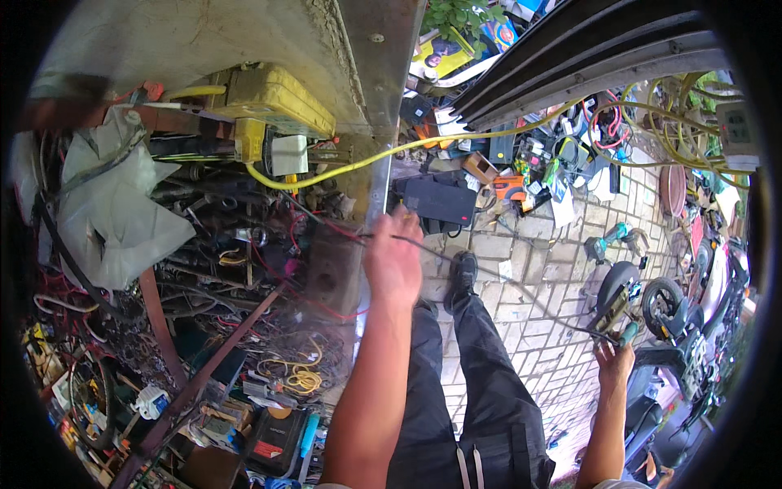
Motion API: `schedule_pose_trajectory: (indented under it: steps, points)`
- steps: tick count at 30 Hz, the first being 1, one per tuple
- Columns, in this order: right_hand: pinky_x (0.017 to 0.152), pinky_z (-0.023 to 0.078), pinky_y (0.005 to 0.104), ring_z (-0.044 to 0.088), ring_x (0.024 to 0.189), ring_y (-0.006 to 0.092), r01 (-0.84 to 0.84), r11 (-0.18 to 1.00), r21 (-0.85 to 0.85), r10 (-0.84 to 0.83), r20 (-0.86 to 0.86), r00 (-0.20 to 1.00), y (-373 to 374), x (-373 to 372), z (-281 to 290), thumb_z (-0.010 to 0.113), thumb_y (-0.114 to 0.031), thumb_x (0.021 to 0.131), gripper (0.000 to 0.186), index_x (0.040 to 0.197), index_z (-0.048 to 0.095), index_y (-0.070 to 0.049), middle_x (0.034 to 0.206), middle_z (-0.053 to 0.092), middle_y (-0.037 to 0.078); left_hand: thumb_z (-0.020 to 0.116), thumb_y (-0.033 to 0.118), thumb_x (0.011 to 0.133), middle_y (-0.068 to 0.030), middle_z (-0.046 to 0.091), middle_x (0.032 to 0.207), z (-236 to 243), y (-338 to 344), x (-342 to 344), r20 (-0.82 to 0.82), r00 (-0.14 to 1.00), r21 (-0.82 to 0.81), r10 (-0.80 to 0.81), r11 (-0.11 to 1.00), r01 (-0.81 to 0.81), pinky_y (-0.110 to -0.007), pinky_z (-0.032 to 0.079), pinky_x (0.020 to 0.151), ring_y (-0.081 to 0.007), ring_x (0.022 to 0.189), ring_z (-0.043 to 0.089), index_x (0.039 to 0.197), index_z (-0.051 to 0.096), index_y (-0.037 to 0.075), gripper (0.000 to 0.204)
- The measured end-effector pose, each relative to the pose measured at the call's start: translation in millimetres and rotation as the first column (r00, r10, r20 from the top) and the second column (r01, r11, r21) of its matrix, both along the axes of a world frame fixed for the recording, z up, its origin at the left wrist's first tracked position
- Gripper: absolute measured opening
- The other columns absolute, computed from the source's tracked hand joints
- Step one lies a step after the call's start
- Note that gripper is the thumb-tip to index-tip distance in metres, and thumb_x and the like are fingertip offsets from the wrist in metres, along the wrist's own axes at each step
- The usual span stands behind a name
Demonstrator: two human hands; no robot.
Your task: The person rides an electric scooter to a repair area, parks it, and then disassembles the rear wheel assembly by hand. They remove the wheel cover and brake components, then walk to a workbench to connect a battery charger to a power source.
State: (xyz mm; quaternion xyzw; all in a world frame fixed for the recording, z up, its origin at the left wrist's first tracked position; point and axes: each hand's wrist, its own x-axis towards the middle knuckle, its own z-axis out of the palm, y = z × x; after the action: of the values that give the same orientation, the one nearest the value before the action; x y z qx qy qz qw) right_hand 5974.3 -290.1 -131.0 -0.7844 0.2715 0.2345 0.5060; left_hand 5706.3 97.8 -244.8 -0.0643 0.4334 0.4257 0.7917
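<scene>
My left hand is in the middle with its fingers closed around a thin dark cord. From there the cord slants down and right to my right hand. That hand is wrapped round a teal-ended tool, whose exact kind I cannot make out. On the other side of my left hand, the cord runs up and left toward a white plug-like block beside a yellow extension socket. A thick yellow cable leaves the socket's side and crosses above my left hand.
A dark flat case and an orange tool lie ahead on the brick paving. Another teal power tool rests at the right, near motorbike wheels. Shelves crowded with cables and a plastic sheet stand left.
</scene>
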Motion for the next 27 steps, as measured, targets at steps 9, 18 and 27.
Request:
schedule_pose_trajectory:
  steps: [9,18,27]
  points:
    - [0.076,0.048,0.0418,0.052,0.090,0.0258,0.241,0.970,-0.017,-0.242,-0.053,0.969,-98,54,-10,0.055,-0.025,0.088,0.026,0.106,0.053,-0.007,0.111,0.054,0.010,0.040,0.033,0.099,-0.0039,0.056,0.064,145,-91,-3,-0.340,0.755,0.170,-0.561,0.753,0.636,-0.026,0.040,0.054,-0.0090,0.054,0.044,0.119,0.050,0.002,0.038]
    - [0.064,0.047,0.0371,0.051,0.084,0.0220,0.262,0.964,-0.045,-0.265,-0.074,0.962,-195,56,-19,0.051,-0.025,0.090,0.022,0.105,0.056,-0.010,0.101,0.057,0.006,0.057,0.032,0.087,-0.0151,0.064,0.084,219,-243,-15,-0.765,0.060,0.408,-0.641,-0.411,0.815,-0.041,0.045,0.076,-0.0283,0.078,0.060,0.116,0.057,0.004,0.041]
    - [0.066,0.050,0.0372,0.053,0.086,0.0224,0.477,0.879,-0.014,-0.477,-0.038,0.878,-288,9,-58,0.052,-0.025,0.089,0.029,0.111,0.054,-0.007,0.107,0.056,0.008,0.048,0.020,0.096,-0.0096,0.059,0.119,82,-229,-91,-0.259,-0.032,0.189,-0.965,-0.083,0.979,-0.030,0.037,0.097,-0.0167,0.112,0.051,0.120,0.055,-0.001,0.033]
